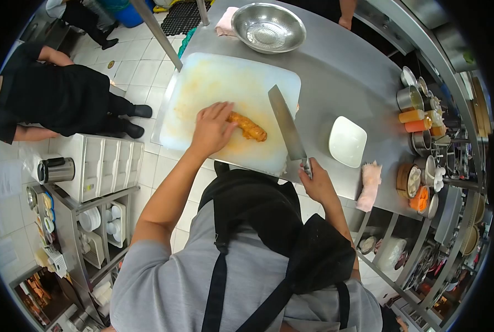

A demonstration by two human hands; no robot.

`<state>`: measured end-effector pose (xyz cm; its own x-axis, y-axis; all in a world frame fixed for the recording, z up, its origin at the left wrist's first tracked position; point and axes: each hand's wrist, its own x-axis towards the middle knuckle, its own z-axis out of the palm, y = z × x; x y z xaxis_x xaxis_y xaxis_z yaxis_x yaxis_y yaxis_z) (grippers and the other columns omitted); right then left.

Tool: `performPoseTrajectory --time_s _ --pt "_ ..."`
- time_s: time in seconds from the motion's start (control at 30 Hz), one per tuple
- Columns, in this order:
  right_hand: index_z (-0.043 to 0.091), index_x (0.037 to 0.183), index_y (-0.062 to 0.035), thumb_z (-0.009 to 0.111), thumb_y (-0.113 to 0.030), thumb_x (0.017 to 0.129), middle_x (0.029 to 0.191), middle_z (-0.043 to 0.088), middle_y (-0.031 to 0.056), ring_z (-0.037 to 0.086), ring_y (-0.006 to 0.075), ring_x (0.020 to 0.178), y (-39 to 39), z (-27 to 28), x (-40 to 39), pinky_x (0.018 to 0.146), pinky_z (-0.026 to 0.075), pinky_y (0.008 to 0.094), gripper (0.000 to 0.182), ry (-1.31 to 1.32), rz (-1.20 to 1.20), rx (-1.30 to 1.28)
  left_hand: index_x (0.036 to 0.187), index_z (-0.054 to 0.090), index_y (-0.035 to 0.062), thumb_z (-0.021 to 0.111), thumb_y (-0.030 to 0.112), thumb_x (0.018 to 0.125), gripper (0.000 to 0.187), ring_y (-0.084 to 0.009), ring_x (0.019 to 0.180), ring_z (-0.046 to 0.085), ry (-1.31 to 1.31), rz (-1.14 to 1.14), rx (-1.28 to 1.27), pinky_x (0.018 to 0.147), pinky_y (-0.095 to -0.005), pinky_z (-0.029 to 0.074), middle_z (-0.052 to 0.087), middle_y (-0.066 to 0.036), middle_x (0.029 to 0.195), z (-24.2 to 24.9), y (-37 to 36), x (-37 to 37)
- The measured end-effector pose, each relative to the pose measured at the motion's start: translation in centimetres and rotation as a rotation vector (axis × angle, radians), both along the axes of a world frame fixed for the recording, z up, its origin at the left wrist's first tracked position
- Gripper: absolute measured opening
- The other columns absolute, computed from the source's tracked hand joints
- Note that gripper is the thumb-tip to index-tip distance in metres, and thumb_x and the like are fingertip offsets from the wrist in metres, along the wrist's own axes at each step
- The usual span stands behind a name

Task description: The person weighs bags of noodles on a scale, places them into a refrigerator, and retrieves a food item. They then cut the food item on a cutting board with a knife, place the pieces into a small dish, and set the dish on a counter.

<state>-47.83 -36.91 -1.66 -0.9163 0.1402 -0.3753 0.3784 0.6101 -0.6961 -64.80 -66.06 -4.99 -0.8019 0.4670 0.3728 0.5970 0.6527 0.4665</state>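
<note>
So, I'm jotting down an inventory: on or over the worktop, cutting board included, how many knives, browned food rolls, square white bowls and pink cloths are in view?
Knives: 1
Browned food rolls: 1
Square white bowls: 1
Pink cloths: 2
Total: 5

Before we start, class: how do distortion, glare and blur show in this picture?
Head view: wide-angle distortion, with black corners and the far edge of the steel table bowing; head view: bright highlights on the metal bowl; head view: the left hand and knife look fairly crisp, while detail softens towards the far left.
</note>
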Motion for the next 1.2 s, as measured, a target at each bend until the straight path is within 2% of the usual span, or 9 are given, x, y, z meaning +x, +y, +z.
performPoseTrajectory --time_s 0.07,0.13,0.17,0.23,0.83,0.87,0.93,1.03,1.2 --pt "0.052 0.105 0.0008 0.060 -0.023 0.088 0.088 0.064 0.0266 0.062 0.0464 0.084 0.2 -0.2 0.0 0.074 0.049 0.0469 0.030 -0.008 0.002 -0.001 0.129 0.055 0.0086 0.067 0.024 0.085 0.049 -0.0288 0.125 0.047 -0.002 -0.074 -0.068 0.106 -0.0498 0.030 0.055 -0.013 0.128 0.0 1.7 -0.4" --pt "0.053 0.105 -0.0003 0.059 -0.023 0.089 0.088 0.066 0.0194 0.064 0.0332 0.077 0.3 -0.3 -0.1 0.072 0.049 0.0400 0.028 0.014 0.028 0.055 0.131 0.053 0.0104 0.067 0.027 0.085 0.051 -0.0276 0.129 0.044 -0.003 -0.149 -0.137 0.110 -0.0514 0.025 0.054 -0.010 0.131 0.3 2.2 -0.4" --pt "0.053 0.105 -0.0003 0.059 -0.023 0.089 0.088 0.066 0.0194 0.064 0.0332 0.077 0.2 -0.1 -0.1 0.072 0.049 0.0400 0.028 0.016 0.032 0.055 0.129 0.053 0.0117 0.067 0.028 0.085 0.050 -0.0272 0.130 0.043 -0.054 -0.195 -0.209 0.109 -0.0529 0.025 0.053 -0.009 0.132 0.5 2.2 -0.3" --pt "0.051 0.107 0.0002 0.059 -0.024 0.089 0.088 0.065 0.0269 0.062 0.0468 0.086 -0.1 0.5 -0.3 0.074 0.049 0.0472 0.031 -0.088 -0.013 0.041 0.128 0.053 0.0130 0.068 0.029 0.085 0.049 -0.0268 0.131 0.042 -0.105 -0.242 -0.280 0.109 -0.0544 0.024 0.052 -0.008 0.132 1.0 2.1 0.2" --pt "0.051 0.106 -0.0008 0.059 -0.023 0.089 0.088 0.065 0.0258 0.061 0.0469 0.086 0.0 0.3 0.1 0.075 0.049 0.0468 0.029 -0.045 -0.014 -0.016 0.095 0.067 0.0131 0.071 0.008 0.070 0.026 -0.0215 0.100 0.056 0.125 -0.230 -0.201 0.107 -0.0495 0.031 0.059 -0.003 0.096 2.1 1.3 -0.3" --pt "0.051 0.106 -0.0008 0.059 -0.023 0.089 0.088 0.065 0.0258 0.061 0.0469 0.086 -0.1 -0.1 0.2 0.075 0.049 0.0468 0.029 -0.043 -0.015 -0.016 0.099 0.067 0.0134 0.070 0.008 0.072 0.028 -0.0218 0.103 0.056 0.096 -0.232 -0.163 0.106 -0.0494 0.031 0.059 -0.003 0.099 2.0 1.7 -0.5" --pt "0.053 0.105 -0.0007 0.059 -0.021 0.090 0.086 0.065 0.0196 0.064 0.0343 0.077 -0.1 -0.6 0.4 0.072 0.049 0.0389 0.026 0.002 -0.009 0.055 0.103 0.066 0.0138 0.069 0.009 0.074 0.029 -0.0221 0.106 0.055 0.072 -0.238 -0.126 0.106 -0.0493 0.031 0.060 -0.004 0.102 1.4 1.8 -0.6" --pt "0.054 0.106 -0.0008 0.059 -0.022 0.089 0.087 0.065 0.0198 0.064 0.0355 0.079 -0.3 -0.2 0.5 0.074 0.049 0.0388 0.027 -0.004 -0.003 0.058 0.117 0.062 0.0152 0.071 0.018 0.076 0.041 -0.0248 0.121 0.050 -0.037 -0.263 -0.234 0.109 -0.0501 0.027 0.057 -0.008 0.121 0.4 2.0 0.1" --pt "0.054 0.107 -0.0010 0.060 -0.022 0.089 0.087 0.065 0.0200 0.064 0.0354 0.080 -0.2 -0.4 0.6 0.075 0.049 0.0386 0.028 -0.005 -0.009 0.046 0.144 0.040 0.0161 0.063 0.049 0.083 0.073 -0.0351 0.140 0.028 -0.036 -0.133 -0.140 0.113 -0.0542 0.017 0.033 -0.017 0.151 1.6 2.9 0.0"
